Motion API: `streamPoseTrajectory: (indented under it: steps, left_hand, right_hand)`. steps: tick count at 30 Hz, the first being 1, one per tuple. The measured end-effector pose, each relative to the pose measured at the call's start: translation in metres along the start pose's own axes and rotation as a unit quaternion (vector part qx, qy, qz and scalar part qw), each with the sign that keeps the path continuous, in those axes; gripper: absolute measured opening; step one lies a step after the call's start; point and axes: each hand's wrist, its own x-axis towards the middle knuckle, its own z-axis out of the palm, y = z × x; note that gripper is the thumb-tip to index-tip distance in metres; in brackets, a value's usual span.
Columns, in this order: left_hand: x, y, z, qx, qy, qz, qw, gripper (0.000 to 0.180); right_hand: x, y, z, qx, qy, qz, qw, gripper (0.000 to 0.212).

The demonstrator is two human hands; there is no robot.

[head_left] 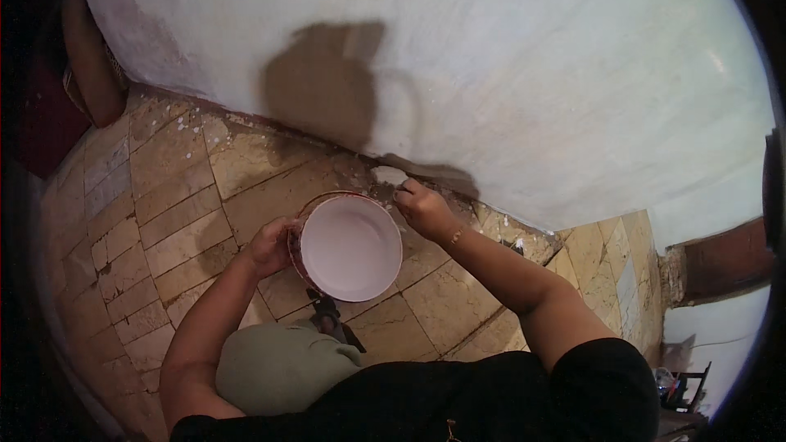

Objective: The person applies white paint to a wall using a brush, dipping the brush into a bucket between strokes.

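Observation:
My left hand (272, 247) grips the side of a round pail (306, 237) with a reddish, stained outside. White paint (352, 247) fills the visible inside of the pail. Beyond the pail, close to the foot of the wall, my right hand (424, 211) is closed round a short, dark handle mostly hidden by the fingers. From it sticks out a pale, white-coated end (389, 174), which looks like a paintbrush. The brush end is apart from the pail, near the wall's base; contact with the wall cannot be made out.
A whitewashed wall (532, 74) rises in front, with shadows of me and the pail on it. White drips dot the stone-tiled floor (184, 188). A brown post (94, 57) and dark red furniture stand at far left; a brown panel (729, 260) is at right. My foot (329, 323) is below the pail.

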Motion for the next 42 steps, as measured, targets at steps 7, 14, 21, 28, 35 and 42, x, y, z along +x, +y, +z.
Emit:
streamPoseTrajectory:
  steps: [7,14,21,28,35,42]
  left_hand:
    - [0.007,-0.022,-0.034,0.002,0.036,0.025,0.999,0.037]
    - [0.016,-0.030,-0.046,-0.051,0.016,-0.020,0.998,0.035]
    - [0.016,-0.033,-0.050,-0.042,-0.001,-0.018,0.999,0.039]
    - [0.015,-0.034,-0.057,-0.044,-0.011,-0.016,0.999,0.040]
    - [0.018,-0.030,-0.043,-0.062,-0.003,-0.020,0.998,0.031]
    - [0.013,-0.033,-0.049,-0.065,0.021,-0.023,0.997,0.031]
  right_hand:
    - [0.029,0.005,-0.024,-0.003,0.019,0.093,0.996,0.022]
    - [0.029,-0.021,-0.030,0.003,0.041,0.036,0.998,0.018]
    - [0.050,0.011,0.011,-0.025,0.011,0.003,1.000,0.010]
    - [0.050,-0.016,-0.012,0.005,0.045,0.008,0.999,0.019]
    - [0.071,0.019,0.012,-0.012,-0.041,0.031,0.999,0.011]
    - [0.081,-0.029,-0.019,0.058,0.047,0.039,0.996,0.016]
